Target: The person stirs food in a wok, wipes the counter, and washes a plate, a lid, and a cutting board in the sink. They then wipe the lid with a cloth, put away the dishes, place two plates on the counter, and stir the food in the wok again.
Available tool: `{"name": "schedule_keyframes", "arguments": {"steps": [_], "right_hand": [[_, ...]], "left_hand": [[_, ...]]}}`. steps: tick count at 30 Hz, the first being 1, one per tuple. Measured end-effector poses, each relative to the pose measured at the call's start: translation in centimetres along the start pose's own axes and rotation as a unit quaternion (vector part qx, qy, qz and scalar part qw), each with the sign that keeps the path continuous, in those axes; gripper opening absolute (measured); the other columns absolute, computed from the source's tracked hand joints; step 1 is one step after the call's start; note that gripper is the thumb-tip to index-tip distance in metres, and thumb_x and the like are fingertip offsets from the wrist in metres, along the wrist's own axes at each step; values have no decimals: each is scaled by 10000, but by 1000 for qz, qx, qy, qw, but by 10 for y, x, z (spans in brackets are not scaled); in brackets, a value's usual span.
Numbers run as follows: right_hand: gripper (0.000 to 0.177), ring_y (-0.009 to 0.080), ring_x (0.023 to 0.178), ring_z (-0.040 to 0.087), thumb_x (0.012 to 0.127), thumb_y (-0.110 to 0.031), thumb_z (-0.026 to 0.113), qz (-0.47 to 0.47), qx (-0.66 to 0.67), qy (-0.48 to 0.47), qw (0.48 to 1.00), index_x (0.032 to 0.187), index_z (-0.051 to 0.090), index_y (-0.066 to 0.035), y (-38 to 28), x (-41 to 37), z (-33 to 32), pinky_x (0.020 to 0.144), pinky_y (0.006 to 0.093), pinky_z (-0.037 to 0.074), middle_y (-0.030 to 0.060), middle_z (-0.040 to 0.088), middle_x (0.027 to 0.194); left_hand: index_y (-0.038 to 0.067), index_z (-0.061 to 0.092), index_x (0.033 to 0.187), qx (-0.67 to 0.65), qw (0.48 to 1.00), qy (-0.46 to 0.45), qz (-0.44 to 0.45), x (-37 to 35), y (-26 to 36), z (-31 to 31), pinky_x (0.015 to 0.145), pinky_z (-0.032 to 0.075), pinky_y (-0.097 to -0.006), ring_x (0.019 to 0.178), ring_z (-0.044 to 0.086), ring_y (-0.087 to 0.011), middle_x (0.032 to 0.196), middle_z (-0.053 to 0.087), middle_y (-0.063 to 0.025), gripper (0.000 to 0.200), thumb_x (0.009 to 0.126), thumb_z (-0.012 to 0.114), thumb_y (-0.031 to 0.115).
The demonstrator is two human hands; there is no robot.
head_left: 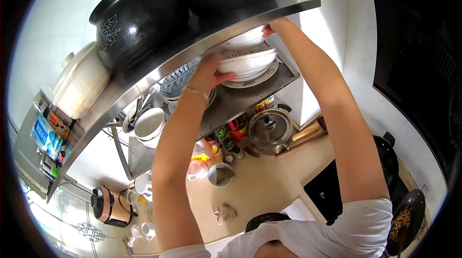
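Observation:
Both arms reach up to the lower shelf of a metal rack. My left hand (211, 73) grips the left side of a stacked white bowl (252, 63), its thumb pressed along the outside. That bowl sits above more white dishes on a patterned plate (255, 81). My right hand (272, 28) holds the right edge of an upper white bowl (244, 39), partly hidden by the top shelf's edge. Something speckled shows between the two bowls. Beside my left hand stands a clear glass bowl (179, 82) on stacked plates.
Black pots (139, 22) and a white lidded pot (81, 82) stand on the top shelf (192, 46). White bowls (150, 124) sit lower left. Below are a glass-lidded pot (270, 128), bottles, cups and a cloth (224, 213) on the counter (260, 181). A wok (406, 217) holds food at right.

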State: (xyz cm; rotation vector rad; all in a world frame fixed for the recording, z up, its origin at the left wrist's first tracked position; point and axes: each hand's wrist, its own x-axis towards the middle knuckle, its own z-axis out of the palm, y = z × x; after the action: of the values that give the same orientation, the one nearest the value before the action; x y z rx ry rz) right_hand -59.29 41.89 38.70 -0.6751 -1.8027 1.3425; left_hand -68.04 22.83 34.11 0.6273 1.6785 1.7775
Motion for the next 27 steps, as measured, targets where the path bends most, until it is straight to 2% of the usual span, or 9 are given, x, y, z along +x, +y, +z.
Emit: {"name": "schedule_keyframes", "arguments": {"steps": [13,17,19,20,22,23,25,26,27], "right_hand": [[300,281,423,543,765,-211,467,12,19,-18,1000,896,510,55,45,3,15,326,347,470,203,536,774],[293,286,411,538,763,-207,464,48,30,-31,998,855,518,66,53,5,22,320,351,464,214,533,759],[309,296,399,522,760,-239,465,92,30,-45,994,924,527,15,57,4,25,284,291,432,216,515,780],[309,296,399,522,760,-239,465,95,27,-47,994,924,527,15,59,5,27,284,291,432,216,515,780],[326,306,413,536,773,-260,464,123,29,-28,992,933,528,16,61,8,31,285,277,429,219,513,789],[326,306,413,536,773,-260,464,132,26,-29,991,933,528,16,64,9,31,285,277,429,219,513,789],[411,297,518,575,790,-345,466,96,11,-46,994,992,504,11,67,9,30,352,294,473,203,512,836],[411,297,518,575,790,-345,466,105,8,-43,994,992,504,11,77,13,27,352,294,473,203,512,836],[491,266,562,577,789,-415,449,33,2,-72,997,1036,476,8,80,13,25,399,288,483,188,512,858]], "left_hand": [[-109,410,1033,-8,990,-117,-77,-117,-43,-41,535,542,-314,679,599,-273,899,545,-193,389,671,398,33],[-76,388,1076,-88,990,-106,-25,-133,-70,-51,491,539,-314,641,599,-251,874,545,-162,450,633,390,0],[-42,364,1142,-129,983,-128,-39,-134,-82,-61,767,465,-343,927,531,-262,1063,486,-162,556,588,390,-67],[-42,364,1142,-132,982,-126,-42,-136,-86,-62,767,465,-343,927,531,-262,1063,486,-162,556,588,390,-67],[-28,334,1152,-135,988,-75,11,-143,-92,-58,444,497,-239,678,575,-184,956,514,-131,536,619,394,-39],[-28,334,1152,-138,988,-74,2,-145,-97,-60,444,497,-239,678,575,-184,956,514,-131,536,619,394,-39],[-6,336,1165,-123,989,-62,49,-145,-106,-64,542,478,-215,779,551,-161,1001,502,-107,547,621,380,-56],[-1,330,1180,-134,987,-59,73,-146,-109,-61,715,440,-224,918,499,-159,1053,483,-97,572,613,374,-66],[-1,330,1180,-136,986,-64,66,-146,-114,-61,715,440,-224,918,499,-159,1053,483,-97,572,613,374,-66]]}}
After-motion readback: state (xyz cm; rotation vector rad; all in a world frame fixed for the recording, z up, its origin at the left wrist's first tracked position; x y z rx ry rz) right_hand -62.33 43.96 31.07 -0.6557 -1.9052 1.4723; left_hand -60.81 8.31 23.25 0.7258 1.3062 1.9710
